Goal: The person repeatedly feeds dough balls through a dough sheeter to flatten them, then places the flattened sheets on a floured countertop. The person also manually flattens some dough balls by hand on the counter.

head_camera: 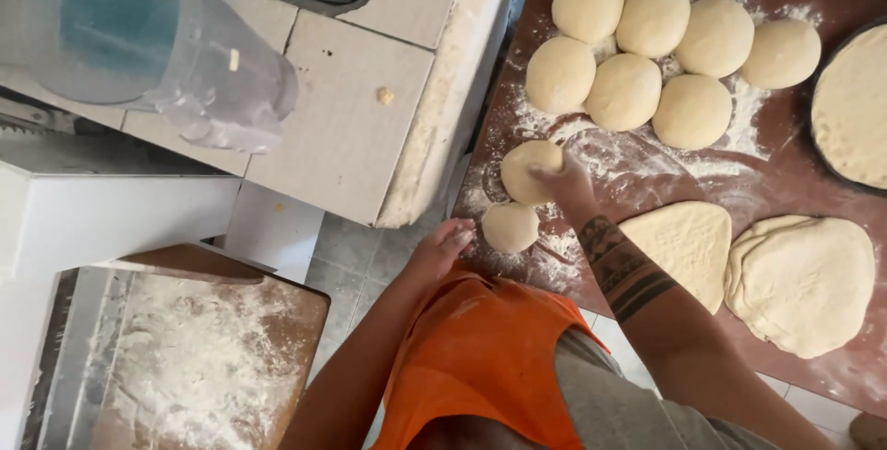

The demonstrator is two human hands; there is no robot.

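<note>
We are looking down at a flour-dusted reddish-brown bench (795,182), and our right hand (560,176) is reaching to its near left corner, where the fingers are resting on top of a small round ball of pale dough (528,173); they are lying over it rather than closing around it, and whether they are pinching it we cannot tell. A second small pale dough ball (510,226) is sitting just below the first, right at the bench's left edge. Our left hand (445,247) is hanging beside that edge, near the second ball but not touching it, its fingers loosely curled and holding nothing.

Toward the far edge, a cluster of seven round pale dough balls (626,90) is lying packed together, each touching its neighbours. Near the front edge, two flattened pale dough pieces (688,245) (802,282) are lying side by side, just apart. At the right edge a round flat dough disc on a dark pan (855,108) is showing partly.

Off the bench to the left, a beige tiled counter (342,127) is carrying a clear plastic container with a blue inside (157,43). Below it, a floured wooden board (203,358) is sitting, and we are wearing an orange apron (480,358).
</note>
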